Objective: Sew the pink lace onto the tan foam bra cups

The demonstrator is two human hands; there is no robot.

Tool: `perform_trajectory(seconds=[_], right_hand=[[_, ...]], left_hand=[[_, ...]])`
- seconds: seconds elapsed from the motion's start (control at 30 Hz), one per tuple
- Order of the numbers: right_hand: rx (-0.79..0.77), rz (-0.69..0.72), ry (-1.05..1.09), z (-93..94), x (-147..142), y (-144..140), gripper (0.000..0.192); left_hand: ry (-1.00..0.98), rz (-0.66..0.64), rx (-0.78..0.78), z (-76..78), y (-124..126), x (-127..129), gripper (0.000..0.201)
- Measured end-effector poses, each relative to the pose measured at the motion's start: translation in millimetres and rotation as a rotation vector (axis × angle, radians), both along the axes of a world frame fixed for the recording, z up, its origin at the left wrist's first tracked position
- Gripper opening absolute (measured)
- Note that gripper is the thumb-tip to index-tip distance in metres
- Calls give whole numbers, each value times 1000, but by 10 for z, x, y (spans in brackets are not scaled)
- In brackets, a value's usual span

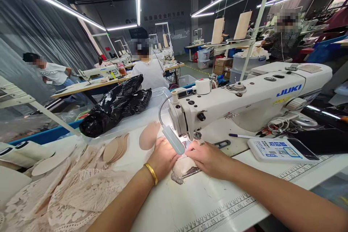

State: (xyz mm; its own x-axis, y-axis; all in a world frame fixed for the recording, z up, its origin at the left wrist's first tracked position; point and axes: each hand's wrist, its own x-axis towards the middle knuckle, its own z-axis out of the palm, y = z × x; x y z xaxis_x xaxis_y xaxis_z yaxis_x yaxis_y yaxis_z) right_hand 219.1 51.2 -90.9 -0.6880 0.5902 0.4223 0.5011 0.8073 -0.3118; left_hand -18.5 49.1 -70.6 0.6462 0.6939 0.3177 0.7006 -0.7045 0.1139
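Observation:
A white JUKI sewing machine (pixel 244 96) stands before me. Under its needle end lies a small pale beige fabric piece (pixel 181 166) with a greyish lace edge. My left hand (pixel 163 157), with a gold bangle at the wrist, grips the left side of this piece, its fingers closed and partly hidden by the grey lamp head (pixel 173 139). From the right, my right hand (pixel 210 159) pinches the piece close to the presser foot, thumb and forefinger together. The lamp and fingers hide the needle point. Just beyond my left hand rests a beige oval pad (pixel 149 137).
Beige lace pieces (pixel 84 192) and a fanned stack of oval pads (pixel 116 148) lie left, near thread cones (pixel 24 154). A black plastic bag (pixel 116 103) sits behind. Right are a pen (pixel 240 136), a white-and-blue case (pixel 274 149) and a printed ruler (pixel 231 206). Other people work beyond.

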Motion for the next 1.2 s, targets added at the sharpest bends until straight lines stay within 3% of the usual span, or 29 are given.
perform_trajectory(seconds=[0.2, 0.3, 0.43, 0.57, 0.67, 0.77, 0.83, 0.87, 0.9, 0.97, 1.0, 1.03, 1.1, 1.2], right_hand=[[8, 31, 38, -36, 26, 11, 30], [-35, 57, 101, -7, 22, -37, 30], [-372, 1, 212, 116, -76, -215, 24], [-712, -60, 321, 207, -240, -445, 37], [-911, -26, 417, 233, -360, -627, 49], [-1184, 54, 637, 266, -469, -797, 61], [-1264, 33, 803, 294, -523, -890, 65], [-1264, 5, 868, 305, -540, -934, 66], [-1249, -18, 913, 312, -549, -978, 65], [-1197, -28, 944, 306, -543, -1083, 59], [-1156, -23, 935, 292, -530, -1147, 54], [-1104, -21, 918, 271, -512, -1220, 47], [-986, -35, 861, 216, -465, -1377, 34], [-734, -39, 686, 150, -382, -1558, 25]], left_hand=[[52, 58, -22, 64, 6, 27, 21], [37, 98, -23, 94, -3, -15, 28], [-43, 94, -38, 86, -216, -166, 32], [-133, 52, -80, 52, -668, -292, 34], [-257, 40, -33, 67, -1014, -295, 31], [-458, 138, 61, 65, -1362, -189, 34], [-652, 248, -72, 3, -1616, -45, 25], [-782, 291, -233, -45, -1740, 42, 19], [-921, 299, -489, -97, -1849, 133, 18], [-1265, 327, -976, -173, -1991, 297, 39], [-1451, 379, -1103, -181, -2013, 357, 47], [-1630, 449, -1143, -166, -2003, 398, 49], [-1908, 554, -1040, -74, -1920, 428, 45], [-2060, 538, -878, 89, -1776, 421, 40]])
